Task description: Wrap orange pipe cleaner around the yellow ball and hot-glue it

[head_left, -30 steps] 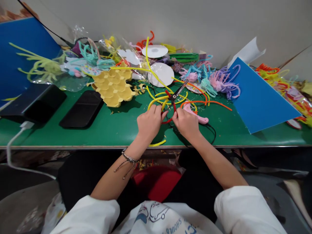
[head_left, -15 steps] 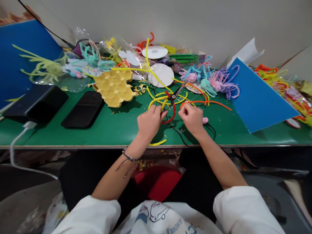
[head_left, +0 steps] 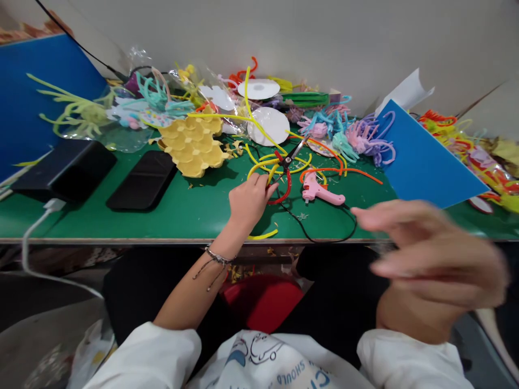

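On the green table my left hand is closed on a yellow pipe cleaner, its fingers by the red-handled scissors. The scissors lie with their blades parted, pointing up and right, and one handle loop is partly behind the thumb. My right hand is raised close to the camera off the table's front edge, blurred, with thumb and fingers apart and nothing visible between them. A pink glue gun lies between the hands. Just behind it curves an orange pipe cleaner.
A yellow egg-tray piece, a black phone and a dark box-shaped device are at left. White discs and pipe-cleaner bundles line the back. Blue panels stand on both sides. A black cord loops near the front edge.
My right hand has lifted off the table and swung right and toward the camera, uncovering the pink glue gun. The left hand has stayed in place.
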### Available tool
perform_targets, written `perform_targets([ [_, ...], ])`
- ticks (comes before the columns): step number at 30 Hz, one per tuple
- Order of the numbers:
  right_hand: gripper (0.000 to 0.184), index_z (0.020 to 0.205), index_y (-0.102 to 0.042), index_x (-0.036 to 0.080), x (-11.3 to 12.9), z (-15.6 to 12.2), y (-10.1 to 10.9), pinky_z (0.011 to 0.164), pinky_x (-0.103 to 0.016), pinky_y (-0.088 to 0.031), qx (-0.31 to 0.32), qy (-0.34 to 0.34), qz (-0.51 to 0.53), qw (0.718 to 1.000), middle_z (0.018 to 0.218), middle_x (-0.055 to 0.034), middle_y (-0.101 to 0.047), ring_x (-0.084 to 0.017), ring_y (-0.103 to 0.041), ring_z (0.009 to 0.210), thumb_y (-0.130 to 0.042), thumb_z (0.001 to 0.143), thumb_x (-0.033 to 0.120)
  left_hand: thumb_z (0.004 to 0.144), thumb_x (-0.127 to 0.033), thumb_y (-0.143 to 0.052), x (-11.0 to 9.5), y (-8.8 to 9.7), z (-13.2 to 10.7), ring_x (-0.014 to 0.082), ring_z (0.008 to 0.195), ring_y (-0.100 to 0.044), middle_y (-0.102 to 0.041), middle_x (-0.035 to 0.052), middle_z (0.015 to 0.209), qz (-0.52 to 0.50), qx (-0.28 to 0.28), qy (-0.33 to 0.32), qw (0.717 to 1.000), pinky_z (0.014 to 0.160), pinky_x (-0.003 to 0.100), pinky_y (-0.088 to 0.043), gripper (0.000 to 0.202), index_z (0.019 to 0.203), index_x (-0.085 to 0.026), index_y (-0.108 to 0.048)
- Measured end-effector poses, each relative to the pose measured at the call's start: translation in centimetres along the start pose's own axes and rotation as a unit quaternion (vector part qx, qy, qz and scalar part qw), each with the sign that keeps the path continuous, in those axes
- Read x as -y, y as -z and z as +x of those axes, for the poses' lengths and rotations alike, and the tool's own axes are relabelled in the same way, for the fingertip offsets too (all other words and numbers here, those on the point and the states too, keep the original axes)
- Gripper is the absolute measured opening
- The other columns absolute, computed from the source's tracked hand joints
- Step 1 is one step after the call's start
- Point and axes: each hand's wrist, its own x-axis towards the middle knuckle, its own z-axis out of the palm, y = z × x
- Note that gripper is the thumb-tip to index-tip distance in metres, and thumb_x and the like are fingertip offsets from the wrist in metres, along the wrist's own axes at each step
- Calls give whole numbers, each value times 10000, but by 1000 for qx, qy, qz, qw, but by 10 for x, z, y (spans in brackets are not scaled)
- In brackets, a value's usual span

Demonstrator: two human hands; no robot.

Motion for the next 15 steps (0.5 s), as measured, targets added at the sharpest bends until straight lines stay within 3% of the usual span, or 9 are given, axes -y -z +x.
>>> perform_targets([
  [1,185,1018,-753,367,0,3,-4,941,-341,-539,67,19,8,998,1163,-85,-699,-212,-663,1102,-604,909,375,918,-440,-572,0,0,0,197,646,-666,-734,88,849,-1,0,-1,1000,458,275,-231,280,912,-192,-702],
  [3,239,1118,-734,260,-4,12,-16,970,-277,-517,122,39,63,990,1284,-120,-649,-191,-638,1166,-593,927,244,923,-444,-563,0,0,0,192,637,-658,-731,86,835,-8,-8,-3,1000,460,273,-234,286,902,-195,-702],
  [7,278,1142,-696,173,-14,24,-51,803,-199,-527,146,0,160,976,833,-40,-744,-111,-704,835,-480,972,131,923,-435,-567,0,0,1,183,641,-651,-733,86,855,-32,-4,3,999,475,271,-252,276,909,-195,-702],
  [9,229,1041,-714,153,-18,23,-73,733,-188,-512,160,-37,154,974,828,-33,-739,-97,-692,744,-509,950,106,919,-438,-574,0,1,1,193,681,-665,-737,87,888,-33,10,10,999,485,269,-266,274,942,-197,-703],
  [12,100,858,-721,173,-26,16,-108,722,-216,-473,164,-61,99,980,851,-21,-730,-112,-657,766,-640,872,117,922,-439,-567,-1,2,1,212,762,-688,-740,82,931,-19,36,22,999,502,269,-286,284,1007,-206,-705],
  [15,66,738,-721,188,-33,8,-135,770,-280,-430,114,-52,10,992,870,-30,-673,-148,-573,815,-756,794,191,940,-436,-539,-2,2,1,220,811,-701,-741,73,953,-11,52,24,998,514,276,-295,294,1034,-214,-706],
])
